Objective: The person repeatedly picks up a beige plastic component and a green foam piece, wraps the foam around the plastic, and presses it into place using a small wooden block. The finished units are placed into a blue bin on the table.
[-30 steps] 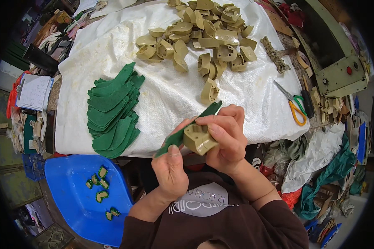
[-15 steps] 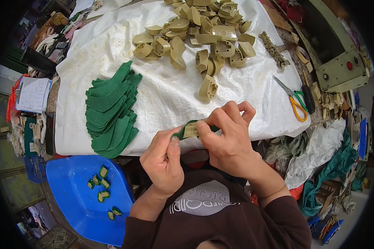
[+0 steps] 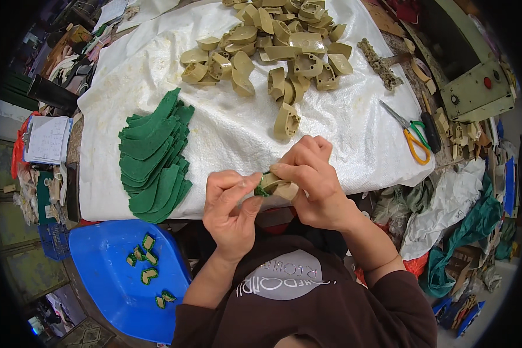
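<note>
Just off the table's front edge, a beige shoe heel point(image 3: 285, 189) is held between my hands, with a green suede-like cover piece point(image 3: 265, 189) around part of it. My right hand point(image 3: 316, 182) is closed round the heel, its thumb on top. My left hand point(image 3: 231, 211) pinches at the cover on the left end, thumb and fingertips bent; the fingers partly hide the material. Left on the table lies an overlapping stack of green cover pieces point(image 3: 153, 156). A pile of bare beige heels point(image 3: 306, 65) covers the far middle, and a single heel point(image 3: 286, 122) lies just beyond my hands.
A white woven sheet point(image 3: 220, 133) covers the table. At the right lie scissors point(image 3: 412, 136) and a dark-handled tool point(image 3: 430, 132). A blue basin point(image 3: 110, 290) at lower left contains several small green-edged beige pieces. A green metal machine point(image 3: 475, 93) stands far right.
The heel has turned in my hands and now shows more beige. My left hand has shifted slightly right along the cover, its fingers bunched nearer the heel. The view has shifted a little.
</note>
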`<state>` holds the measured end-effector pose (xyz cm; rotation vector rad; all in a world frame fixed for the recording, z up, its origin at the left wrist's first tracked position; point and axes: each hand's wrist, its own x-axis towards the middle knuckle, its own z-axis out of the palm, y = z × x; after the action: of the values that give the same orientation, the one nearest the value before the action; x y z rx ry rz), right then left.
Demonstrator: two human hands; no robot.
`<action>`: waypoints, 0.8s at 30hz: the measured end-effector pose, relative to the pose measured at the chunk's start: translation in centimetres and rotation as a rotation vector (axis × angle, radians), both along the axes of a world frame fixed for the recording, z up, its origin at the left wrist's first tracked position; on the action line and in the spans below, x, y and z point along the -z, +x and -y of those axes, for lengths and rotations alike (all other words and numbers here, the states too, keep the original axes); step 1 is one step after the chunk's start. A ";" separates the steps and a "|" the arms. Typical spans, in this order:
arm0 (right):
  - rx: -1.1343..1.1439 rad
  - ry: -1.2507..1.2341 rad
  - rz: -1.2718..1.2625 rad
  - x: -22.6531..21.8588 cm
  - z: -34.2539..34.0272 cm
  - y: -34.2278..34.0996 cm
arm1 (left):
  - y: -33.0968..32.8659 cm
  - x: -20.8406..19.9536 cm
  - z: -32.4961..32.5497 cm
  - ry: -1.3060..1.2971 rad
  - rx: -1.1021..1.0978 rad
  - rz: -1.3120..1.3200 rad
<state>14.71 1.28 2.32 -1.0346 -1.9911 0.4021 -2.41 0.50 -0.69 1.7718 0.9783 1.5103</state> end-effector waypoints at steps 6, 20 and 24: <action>-0.139 -0.178 -0.081 0.0 0.6 0.0 | 0.3 -0.3 -0.6 0.186 -0.016 -0.103; -0.066 0.083 0.195 -1.6 0.8 0.3 | -1.9 -1.0 -0.6 0.345 -0.098 -0.204; 0.031 -0.027 -0.280 -0.5 1.8 0.7 | -2.5 -1.2 -1.0 0.323 -0.100 -0.121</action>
<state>15.37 -0.57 2.84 -0.9677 -1.7229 0.5280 -4.89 1.45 0.49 2.0870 0.9334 1.7183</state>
